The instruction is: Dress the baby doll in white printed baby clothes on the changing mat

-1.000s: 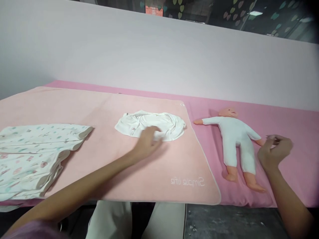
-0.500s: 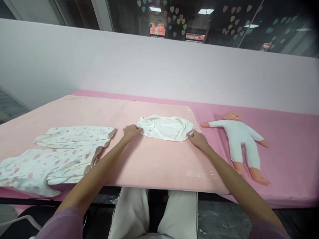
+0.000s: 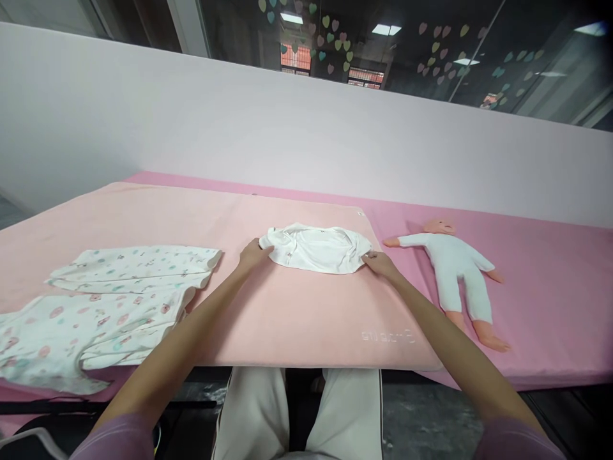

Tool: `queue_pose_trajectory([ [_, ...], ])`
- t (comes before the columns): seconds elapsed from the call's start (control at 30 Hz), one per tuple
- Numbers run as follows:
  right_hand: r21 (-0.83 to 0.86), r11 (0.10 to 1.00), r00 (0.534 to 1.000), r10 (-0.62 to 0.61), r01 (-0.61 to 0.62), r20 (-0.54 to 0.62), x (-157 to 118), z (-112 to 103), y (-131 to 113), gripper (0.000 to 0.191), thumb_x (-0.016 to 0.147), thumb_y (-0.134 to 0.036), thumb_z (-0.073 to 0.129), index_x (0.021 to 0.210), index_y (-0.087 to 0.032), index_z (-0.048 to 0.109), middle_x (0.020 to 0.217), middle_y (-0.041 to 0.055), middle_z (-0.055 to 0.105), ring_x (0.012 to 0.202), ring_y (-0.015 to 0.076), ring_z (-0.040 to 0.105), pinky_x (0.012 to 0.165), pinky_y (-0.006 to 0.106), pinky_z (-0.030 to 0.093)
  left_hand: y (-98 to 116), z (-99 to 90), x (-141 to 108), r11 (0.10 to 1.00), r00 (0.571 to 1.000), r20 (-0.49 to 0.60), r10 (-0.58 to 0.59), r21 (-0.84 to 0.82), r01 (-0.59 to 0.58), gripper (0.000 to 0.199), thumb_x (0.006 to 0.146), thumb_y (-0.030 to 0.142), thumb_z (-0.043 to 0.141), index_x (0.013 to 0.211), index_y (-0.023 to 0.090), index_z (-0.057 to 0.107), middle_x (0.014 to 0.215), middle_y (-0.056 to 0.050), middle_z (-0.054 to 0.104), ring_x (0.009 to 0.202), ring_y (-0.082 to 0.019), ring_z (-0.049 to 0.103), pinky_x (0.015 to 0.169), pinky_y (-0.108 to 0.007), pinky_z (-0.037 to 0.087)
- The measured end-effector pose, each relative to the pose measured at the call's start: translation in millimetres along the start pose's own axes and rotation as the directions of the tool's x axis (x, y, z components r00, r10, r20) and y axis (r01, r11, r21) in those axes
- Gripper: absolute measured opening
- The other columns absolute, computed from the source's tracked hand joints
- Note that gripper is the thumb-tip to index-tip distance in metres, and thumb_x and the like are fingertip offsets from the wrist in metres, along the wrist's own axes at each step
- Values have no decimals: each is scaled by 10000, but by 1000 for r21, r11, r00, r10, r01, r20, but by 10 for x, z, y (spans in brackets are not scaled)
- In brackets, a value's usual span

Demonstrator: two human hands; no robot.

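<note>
A small white baby garment [image 3: 320, 249], gathered into a wide, low shape, lies on the peach mat [image 3: 297, 313]. My left hand [image 3: 255, 253] pinches its left end between thumb and fingers. At the opposite end, my right hand [image 3: 380, 263] grips the lower right corner. The cloth is spread between both hands, with some wrinkles and a few tiny dark marks near its edges. Its exact kind cannot be made out.
To the right, a baby doll [image 3: 454, 265] in a white suit lies face up on the pink sheet [image 3: 546, 287]. Printed white baby clothes [image 3: 134, 268] are laid out at the left, partly over the front edge. A white wall [image 3: 306, 140] stands behind.
The view has shifted and tilted slightly. Both hands keep their hold at the garment's ends, and the cloth looks nearly the same, its left end slightly farther out.
</note>
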State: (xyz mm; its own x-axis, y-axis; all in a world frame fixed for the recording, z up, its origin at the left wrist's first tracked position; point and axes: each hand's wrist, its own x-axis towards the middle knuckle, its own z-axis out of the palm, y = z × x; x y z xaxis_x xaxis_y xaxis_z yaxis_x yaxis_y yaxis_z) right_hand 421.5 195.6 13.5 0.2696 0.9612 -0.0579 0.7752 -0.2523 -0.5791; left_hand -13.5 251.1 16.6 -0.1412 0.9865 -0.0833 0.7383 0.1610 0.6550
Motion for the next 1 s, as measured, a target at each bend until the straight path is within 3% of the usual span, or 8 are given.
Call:
queue_pose_trajectory([
  [0.1, 89, 995, 989, -30, 43, -146, 0, -43, -162, 254, 985, -415, 440, 936, -219, 594, 957, 69, 704, 880, 235, 635, 733, 310, 482, 175, 74, -48, 995, 991, -96, 89, -42, -93, 362, 942, 402, 584, 1272, 252, 578, 1274, -52, 746, 1111, -248, 708, 882, -310, 502],
  [0.2, 113, 963, 932, -202, 245, -299, -61, 60, -503, 211, 996, -361, 412, 1078, -233, 559, 1128, 108, 670, 1043, 264, 604, 861, 357, 510, 520, 250, -202, 938, 936, -77, 343, -25, -345, 395, 979, 352, 506, 1359, 272, 577, 1218, -47, 732, 1018, -230, 701, 920, -332, 507],
  [0.3, -40, 763, 747, -641, 645, -179, -224, 235, -775, 121, 978, -366, 546, 1039, -268, 585, 1175, 104, 656, 1150, 307, 576, 1030, 457, 469, 752, 332, -369, 752, 756, 193, 625, 112, -650, 371, 927, 363, 593, 1279, 316, 701, 1168, -70, 713, 1124, -295, 654, 1074, -429, 444],
  [0.4, -114, 616, 622, -782, 779, 27, -332, 295, -730, 137, 995, -394, 599, 1091, -298, 619, 1244, 74, 665, 1236, 325, 560, 1115, 503, 404, 666, 193, -366, 620, 631, 374, 680, 165, -767, 343, 894, 500, 670, 1207, 401, 771, 1259, -75, 681, 1248, -357, 584, 1153, -514, 360],
  [0.57, -83, 801, 791, -599, 593, -125, 140, 167, -423, 276, 1029, -411, 524, 1238, -252, 610, 1329, 108, 647, 1283, 316, 548, 1128, 476, 411, 411, -72, 236, 703, 741, 268, 615, 238, -670, 461, 970, 564, 544, 1353, 354, 694, 1445, -89, 623, 1347, -356, 521, 1152, -503, 390],
  [0.7, -59, 894, 895, -439, 444, 82, 832, 153, -514, 394, 987, -454, 593, 1294, -207, 594, 1404, 145, 619, 1330, 318, 539, 1089, 439, 446, 585, 49, 888, 771, 848, 311, 429, 364, -523, 537, 975, 541, 501, 1386, 226, 641, 1476, -138, 627, 1422, -365, 484, 1181, -508, 378],
  [0.83, -51, 911, 877, -377, 409, 299, 1323, 214, -664, 367, 900, -505, 716, 1127, -222, 660, 1227, 98, 704, 1072, 263, 667, 915, 365, 523, 835, 251, 1330, 817, 867, 388, 313, 355, -454, 630, 879, 707, 574, 1274, 230, 688, 1346, -121, 725, 1304, -350, 610, 1078, -439, 476],
  [1.0, -17, 902, 845, -397, 431, 357, 1580, 241, -656, 430, 808, -576, 800, 1037, -230, 688, 1209, 88, 697, 1011, 233, 663, 855, 325, 535, 942, 324, 1615, 826, 781, 546, 304, 257, -501, 782, 736, 774, 697, 1284, 217, 671, 1391, -159, 691, 1236, -350, 649, 1027, -418, 504],
])
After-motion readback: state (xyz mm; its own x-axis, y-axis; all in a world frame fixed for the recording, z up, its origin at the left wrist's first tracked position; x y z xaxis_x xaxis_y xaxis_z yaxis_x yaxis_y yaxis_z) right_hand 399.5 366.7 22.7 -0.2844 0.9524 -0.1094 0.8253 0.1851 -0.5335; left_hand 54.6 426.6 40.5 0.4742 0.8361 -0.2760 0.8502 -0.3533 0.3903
